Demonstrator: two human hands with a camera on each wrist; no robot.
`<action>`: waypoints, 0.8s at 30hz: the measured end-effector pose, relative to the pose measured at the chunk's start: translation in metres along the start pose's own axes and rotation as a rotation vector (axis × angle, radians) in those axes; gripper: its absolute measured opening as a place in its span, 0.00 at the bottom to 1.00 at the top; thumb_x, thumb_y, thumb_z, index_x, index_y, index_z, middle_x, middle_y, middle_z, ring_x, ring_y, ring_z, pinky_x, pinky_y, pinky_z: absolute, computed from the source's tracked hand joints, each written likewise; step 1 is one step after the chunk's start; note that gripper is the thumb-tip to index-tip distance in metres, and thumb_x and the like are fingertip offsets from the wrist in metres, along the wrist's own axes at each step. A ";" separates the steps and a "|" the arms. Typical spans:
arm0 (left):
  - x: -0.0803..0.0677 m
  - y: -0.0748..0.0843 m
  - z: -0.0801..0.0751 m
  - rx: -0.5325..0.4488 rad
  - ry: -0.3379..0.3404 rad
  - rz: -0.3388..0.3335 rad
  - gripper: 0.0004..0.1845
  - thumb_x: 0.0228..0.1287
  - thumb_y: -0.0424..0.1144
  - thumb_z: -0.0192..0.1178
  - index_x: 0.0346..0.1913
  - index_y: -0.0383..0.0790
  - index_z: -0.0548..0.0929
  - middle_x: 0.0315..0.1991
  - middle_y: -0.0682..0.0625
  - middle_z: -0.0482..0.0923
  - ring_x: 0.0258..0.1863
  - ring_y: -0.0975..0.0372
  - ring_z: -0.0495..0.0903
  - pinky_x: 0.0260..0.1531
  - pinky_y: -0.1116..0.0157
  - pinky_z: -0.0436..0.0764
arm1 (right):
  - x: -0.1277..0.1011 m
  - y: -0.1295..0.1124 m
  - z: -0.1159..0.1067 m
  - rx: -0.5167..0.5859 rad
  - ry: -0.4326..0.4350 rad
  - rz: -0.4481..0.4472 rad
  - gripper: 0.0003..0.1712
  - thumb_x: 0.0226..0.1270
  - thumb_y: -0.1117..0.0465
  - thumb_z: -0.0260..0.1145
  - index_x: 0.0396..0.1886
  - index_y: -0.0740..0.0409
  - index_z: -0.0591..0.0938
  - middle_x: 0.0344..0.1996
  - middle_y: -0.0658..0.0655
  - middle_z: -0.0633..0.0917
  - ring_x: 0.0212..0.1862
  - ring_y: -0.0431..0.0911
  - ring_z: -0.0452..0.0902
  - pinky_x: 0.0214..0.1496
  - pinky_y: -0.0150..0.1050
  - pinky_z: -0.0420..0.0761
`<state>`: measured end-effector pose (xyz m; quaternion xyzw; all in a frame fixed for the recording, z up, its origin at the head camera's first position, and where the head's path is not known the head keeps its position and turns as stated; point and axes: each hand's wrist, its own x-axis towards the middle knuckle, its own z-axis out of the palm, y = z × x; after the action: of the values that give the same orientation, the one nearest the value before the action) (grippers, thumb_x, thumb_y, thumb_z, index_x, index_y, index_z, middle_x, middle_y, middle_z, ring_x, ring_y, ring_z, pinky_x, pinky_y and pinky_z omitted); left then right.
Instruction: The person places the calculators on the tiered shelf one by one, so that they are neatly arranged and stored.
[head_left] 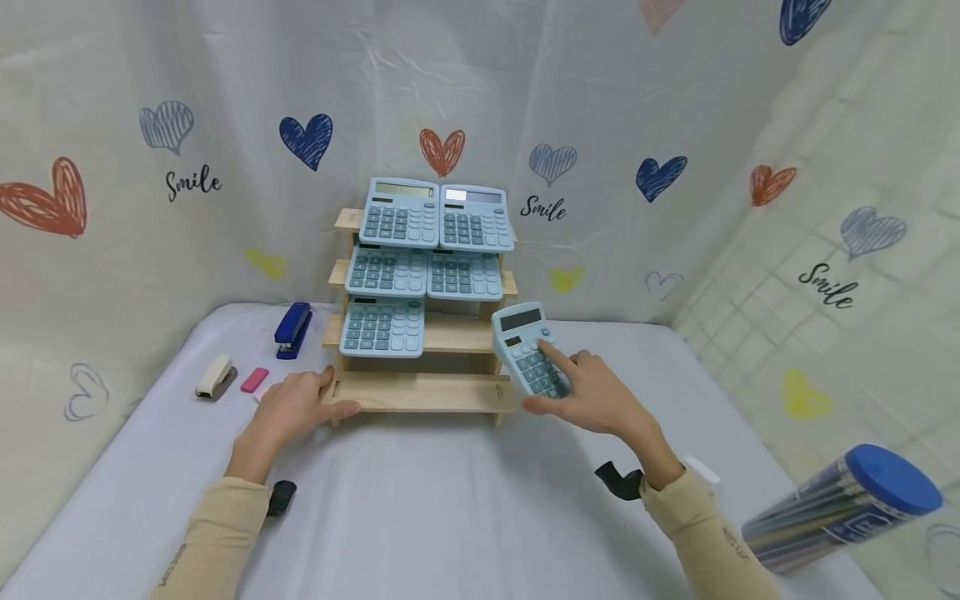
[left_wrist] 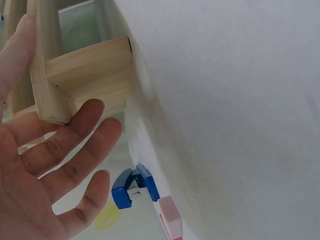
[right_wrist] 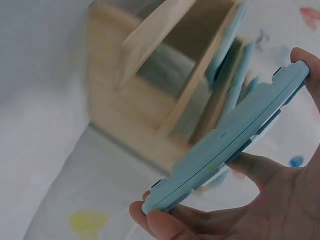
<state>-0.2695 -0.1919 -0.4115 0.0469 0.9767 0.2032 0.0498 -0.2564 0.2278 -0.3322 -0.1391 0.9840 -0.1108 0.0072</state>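
Observation:
A light wooden tiered rack (head_left: 420, 393) stands upright on the table. Two light-blue calculators sit on its top tier, two on the second, and one calculator (head_left: 382, 329) on the left of the third; bare wood shows on the bottom board. My left hand (head_left: 294, 402) grips the rack's lower left end, thumb over the front of the bottom board and other fingers around the side. In my right hand (head_left: 597, 393) is another light-blue calculator (head_left: 517, 332), tilted, beside the rack's right end. The right wrist view shows that calculator (right_wrist: 225, 137) edge-on, fingers holding opposite ends.
Left of the rack lie a blue stapler (head_left: 292, 330), a white-and-grey stapler (head_left: 217, 378) and a pink eraser (head_left: 254, 380). A clear tub of pencils with a blue lid (head_left: 894, 479) stands at the right front. A heart-printed curtain (head_left: 480, 100) hangs behind the table.

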 end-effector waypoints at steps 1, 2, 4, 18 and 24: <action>0.000 -0.001 0.000 0.004 0.006 0.006 0.55 0.55 0.70 0.65 0.73 0.29 0.66 0.59 0.28 0.76 0.38 0.50 0.74 0.30 0.61 0.69 | 0.000 -0.008 0.002 -0.012 0.004 -0.015 0.57 0.55 0.24 0.63 0.80 0.42 0.59 0.54 0.69 0.78 0.49 0.54 0.73 0.42 0.43 0.71; 0.001 -0.001 0.000 0.006 0.011 0.010 0.55 0.55 0.69 0.66 0.72 0.28 0.67 0.59 0.28 0.76 0.38 0.51 0.74 0.29 0.61 0.69 | 0.000 -0.015 0.003 -0.026 0.004 -0.026 0.57 0.54 0.23 0.63 0.80 0.41 0.60 0.56 0.69 0.78 0.51 0.54 0.72 0.44 0.44 0.72; 0.001 -0.002 0.000 0.013 0.019 0.015 0.54 0.56 0.68 0.66 0.72 0.28 0.67 0.59 0.28 0.77 0.37 0.51 0.74 0.29 0.61 0.69 | 0.002 -0.028 0.007 -0.055 0.009 -0.043 0.57 0.53 0.22 0.63 0.79 0.38 0.61 0.58 0.69 0.77 0.54 0.56 0.72 0.46 0.47 0.74; 0.004 -0.004 0.004 0.013 0.001 0.007 0.55 0.54 0.69 0.66 0.73 0.29 0.66 0.56 0.31 0.78 0.38 0.52 0.73 0.31 0.61 0.69 | 0.054 -0.071 0.032 -0.209 0.059 -0.002 0.56 0.53 0.17 0.55 0.78 0.41 0.64 0.55 0.76 0.74 0.54 0.61 0.69 0.44 0.49 0.76; 0.004 -0.003 0.002 0.004 0.011 0.011 0.56 0.54 0.70 0.66 0.73 0.29 0.66 0.58 0.30 0.78 0.38 0.52 0.74 0.30 0.61 0.69 | 0.074 -0.090 0.036 -0.190 0.093 0.034 0.57 0.60 0.16 0.46 0.79 0.47 0.63 0.64 0.78 0.70 0.64 0.65 0.69 0.60 0.52 0.76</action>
<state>-0.2731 -0.1937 -0.4151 0.0512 0.9772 0.2017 0.0432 -0.3011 0.1154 -0.3464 -0.1171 0.9916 -0.0232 -0.0498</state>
